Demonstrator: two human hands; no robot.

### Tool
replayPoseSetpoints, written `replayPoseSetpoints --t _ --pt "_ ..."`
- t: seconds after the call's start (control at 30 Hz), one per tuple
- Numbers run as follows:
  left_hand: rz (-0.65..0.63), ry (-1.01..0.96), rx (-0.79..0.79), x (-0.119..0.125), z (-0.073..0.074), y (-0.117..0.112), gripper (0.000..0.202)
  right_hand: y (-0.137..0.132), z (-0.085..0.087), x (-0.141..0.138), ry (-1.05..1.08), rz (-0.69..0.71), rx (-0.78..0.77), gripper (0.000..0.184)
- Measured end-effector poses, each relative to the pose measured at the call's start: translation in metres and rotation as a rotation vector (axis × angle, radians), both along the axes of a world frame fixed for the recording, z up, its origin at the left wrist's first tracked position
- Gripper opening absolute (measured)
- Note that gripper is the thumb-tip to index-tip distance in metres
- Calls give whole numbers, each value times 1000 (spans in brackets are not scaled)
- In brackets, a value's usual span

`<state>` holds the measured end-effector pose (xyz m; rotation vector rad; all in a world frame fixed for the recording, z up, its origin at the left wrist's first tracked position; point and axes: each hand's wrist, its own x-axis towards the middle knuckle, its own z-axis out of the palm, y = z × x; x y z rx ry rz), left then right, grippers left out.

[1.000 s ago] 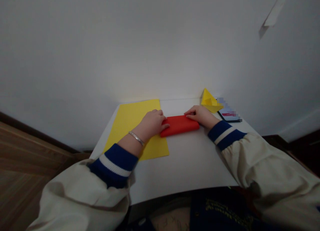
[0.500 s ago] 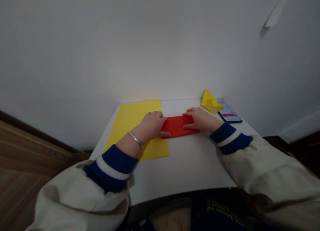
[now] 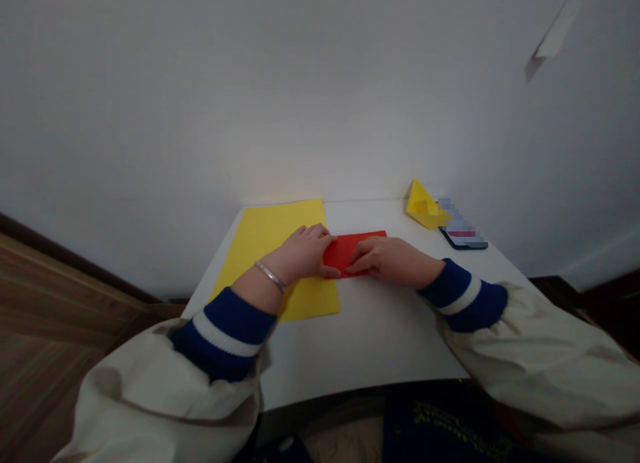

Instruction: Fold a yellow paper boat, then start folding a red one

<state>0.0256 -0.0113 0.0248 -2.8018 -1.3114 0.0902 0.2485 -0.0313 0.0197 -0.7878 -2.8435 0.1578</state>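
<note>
A folded red paper (image 3: pixel 350 245) lies flat on the white table (image 3: pixel 380 329), its left end overlapping a yellow sheet (image 3: pixel 273 243). My left hand (image 3: pixel 303 255) rests on the red paper's left end with curled fingers and the thumb pressing its near edge. My right hand (image 3: pixel 383 259) lies flat over the paper's right half, fingers stretched out leftward and pressing down along the near edge. A silver bracelet (image 3: pixel 270 276) circles my left wrist.
A yellow folded paper boat (image 3: pixel 424 208) stands at the table's far right corner, beside a dark phone (image 3: pixel 463 235). A white wall rises right behind the table. Wooden floor shows at left. The table's near edge runs just before my lap.
My right hand has slid leftward along the red paper from its right end toward the middle, flattening it. My left hand has stayed on the left end.
</note>
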Motion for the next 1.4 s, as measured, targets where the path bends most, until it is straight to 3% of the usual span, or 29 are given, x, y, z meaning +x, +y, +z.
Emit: replayPoseSetpoints --t 0.4,0.7,0.9,1.17,1.4 --pt "44 89 -285 -5 -2 17 88 -14 6 -2 -193 14 210 44" --pt "101 74 -274 2 -3 8 66 -8 3 -3 -86 107 238 34" --pt "-49 -22 -78 15 -17 4 52 -6 5 -4 -119 60 320 31" --pt "18 -9 -73 15 -25 7 55 -4 6 -3 -185 17 284 27" --pt "29 6 -129 11 -24 14 62 -6 12 0 -244 -146 197 26"
